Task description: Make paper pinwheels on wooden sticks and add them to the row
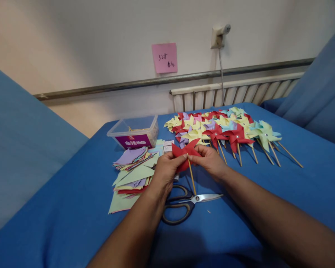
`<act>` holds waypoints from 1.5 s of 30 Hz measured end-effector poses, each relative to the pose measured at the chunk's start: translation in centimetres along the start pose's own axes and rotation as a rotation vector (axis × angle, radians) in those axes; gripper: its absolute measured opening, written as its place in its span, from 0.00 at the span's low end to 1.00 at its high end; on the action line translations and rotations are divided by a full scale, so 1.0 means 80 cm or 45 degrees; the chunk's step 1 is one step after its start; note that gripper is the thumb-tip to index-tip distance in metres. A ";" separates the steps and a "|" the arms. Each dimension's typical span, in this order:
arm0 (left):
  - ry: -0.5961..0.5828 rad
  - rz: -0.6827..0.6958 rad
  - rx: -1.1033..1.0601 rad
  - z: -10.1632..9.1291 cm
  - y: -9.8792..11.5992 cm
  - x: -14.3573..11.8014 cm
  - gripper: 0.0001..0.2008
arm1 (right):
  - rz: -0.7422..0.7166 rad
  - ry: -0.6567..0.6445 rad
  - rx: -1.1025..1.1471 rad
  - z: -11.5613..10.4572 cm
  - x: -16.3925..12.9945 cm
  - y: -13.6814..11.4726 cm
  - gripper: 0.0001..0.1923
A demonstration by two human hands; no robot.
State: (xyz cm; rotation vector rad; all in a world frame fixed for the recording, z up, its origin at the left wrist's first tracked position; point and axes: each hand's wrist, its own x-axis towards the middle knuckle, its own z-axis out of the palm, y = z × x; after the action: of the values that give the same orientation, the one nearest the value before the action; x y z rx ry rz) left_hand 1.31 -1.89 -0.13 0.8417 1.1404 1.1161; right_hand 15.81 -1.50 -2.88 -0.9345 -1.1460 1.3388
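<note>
Pinching from both sides, a red pinwheel (185,152) is held above the blue counter (72,208) by the fingers of the left hand (166,172) and right hand (210,160). Its stick (191,176) is pointed down toward scissors (184,204), with paper squares (134,169) laid just left and finished pinwheels (226,130) spread behind.

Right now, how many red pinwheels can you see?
About 5: one red pinwheel held in both hands, two at the pile's front, two partly buried. More may be hidden.
</note>
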 end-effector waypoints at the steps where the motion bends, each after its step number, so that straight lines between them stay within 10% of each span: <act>1: 0.001 0.001 0.006 0.000 0.000 0.000 0.18 | -0.003 0.002 0.000 0.000 0.000 0.000 0.17; 45: -0.005 -0.016 0.071 -0.003 0.000 0.004 0.20 | 0.029 0.041 0.012 0.003 0.000 0.002 0.20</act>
State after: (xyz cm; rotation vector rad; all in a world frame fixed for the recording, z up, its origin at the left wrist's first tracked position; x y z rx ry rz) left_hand 1.11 -1.63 -0.27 0.8783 1.1764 1.0758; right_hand 15.57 -1.51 -2.96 -0.9615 -1.1064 1.3414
